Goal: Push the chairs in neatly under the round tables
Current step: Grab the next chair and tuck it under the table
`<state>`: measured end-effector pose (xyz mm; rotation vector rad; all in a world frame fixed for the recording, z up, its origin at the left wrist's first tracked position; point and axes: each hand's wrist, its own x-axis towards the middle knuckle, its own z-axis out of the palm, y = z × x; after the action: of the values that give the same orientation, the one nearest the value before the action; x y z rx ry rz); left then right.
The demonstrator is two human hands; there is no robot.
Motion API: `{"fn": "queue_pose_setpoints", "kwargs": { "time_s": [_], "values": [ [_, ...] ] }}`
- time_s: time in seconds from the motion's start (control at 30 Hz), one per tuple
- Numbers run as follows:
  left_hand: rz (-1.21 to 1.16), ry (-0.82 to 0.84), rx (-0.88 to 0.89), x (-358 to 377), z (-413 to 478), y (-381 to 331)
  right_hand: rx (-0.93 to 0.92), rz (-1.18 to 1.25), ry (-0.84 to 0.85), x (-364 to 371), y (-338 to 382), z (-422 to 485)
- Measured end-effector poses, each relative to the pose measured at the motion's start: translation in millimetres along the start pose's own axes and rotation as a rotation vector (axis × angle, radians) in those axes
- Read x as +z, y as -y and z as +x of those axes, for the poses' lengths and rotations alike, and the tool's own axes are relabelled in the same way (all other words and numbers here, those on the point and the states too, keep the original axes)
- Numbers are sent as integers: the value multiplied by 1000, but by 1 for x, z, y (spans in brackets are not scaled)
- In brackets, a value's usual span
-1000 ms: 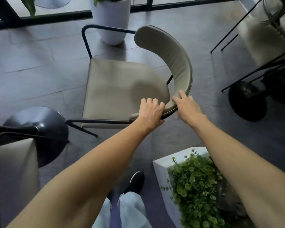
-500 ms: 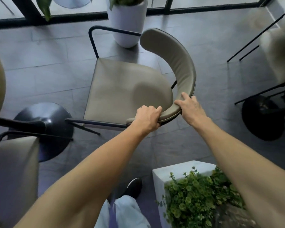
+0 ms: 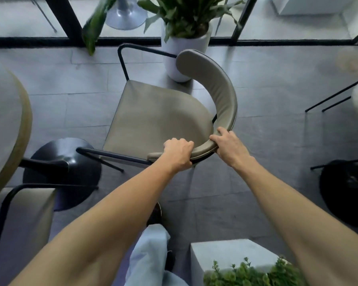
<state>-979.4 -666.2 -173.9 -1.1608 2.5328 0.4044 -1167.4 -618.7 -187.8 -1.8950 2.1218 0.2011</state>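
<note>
From the head camera, the left hand (image 3: 179, 152) and right hand (image 3: 229, 147) each have fingers clamped on the curved beige padded backrest (image 3: 219, 96) of one black-framed beige chair (image 3: 157, 120), likely to steer it. It stands clear of the round tan-edged surface (image 3: 19, 129) at left, not yet tucked in. A second chair (image 3: 27, 211) sits partly under that edge.

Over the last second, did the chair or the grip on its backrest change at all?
The view tipped up and back: the round table edge has entered at the left, and more of the potted plant shows. Any shift of the chair itself cannot be told apart from this. The left hand and right hand still grip the curved backrest.
</note>
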Motion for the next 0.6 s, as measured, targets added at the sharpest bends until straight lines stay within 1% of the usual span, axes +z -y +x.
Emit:
{"fn": "queue_pose_setpoints", "kwargs": {
  "time_s": [0.17,0.23,0.33,0.43,0.6],
  "values": [
    [23,62,-47,-20,29,10,-109,-15,60,-22,-5,37],
    [2,86,-68,-25,41,6,-154,-101,45,-36,-13,50],
    [-89,122,-85,-32,61,-10,-212,-319,-22,-60,-25,70],
    [-190,145,-126,-44,80,-27,-292,-476,-29,-73,-41,93],
    [-287,154,-253,-56,102,-51,-548,-613,15,-80,-68,129]
  ]
}}
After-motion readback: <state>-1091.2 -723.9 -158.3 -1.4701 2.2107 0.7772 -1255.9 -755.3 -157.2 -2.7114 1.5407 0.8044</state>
